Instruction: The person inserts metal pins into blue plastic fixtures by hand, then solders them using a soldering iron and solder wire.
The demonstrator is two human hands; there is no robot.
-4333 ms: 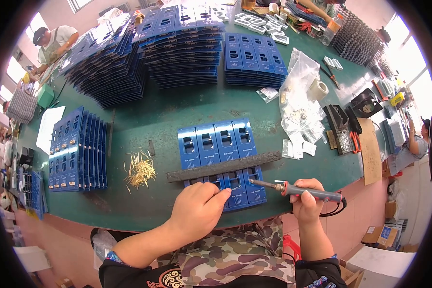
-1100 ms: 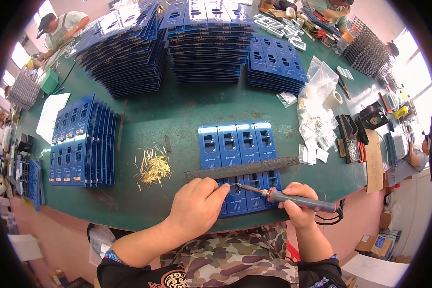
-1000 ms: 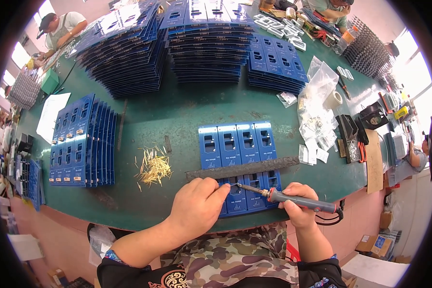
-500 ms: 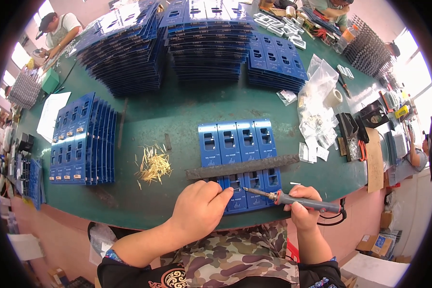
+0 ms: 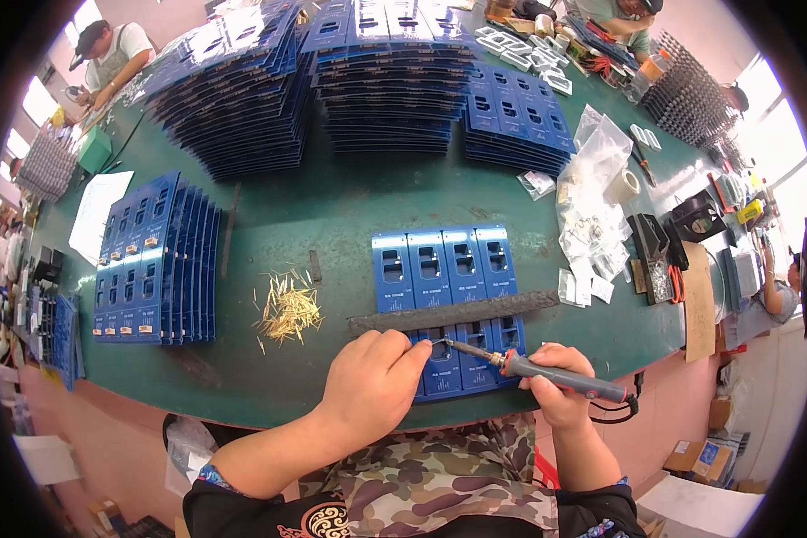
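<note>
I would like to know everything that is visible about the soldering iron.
The soldering iron is pen-shaped: a dark grey, plastic-looking handle with red accents, a metallic collar and a thin, darker tip. A black cord loops near its rear end. The right hand grips the handle. The iron lies slantwise, its tip pointing left and away from the person, over the blue circuit-board panel, close to the left hand. Whether the tip touches anything is too small to tell.
</note>
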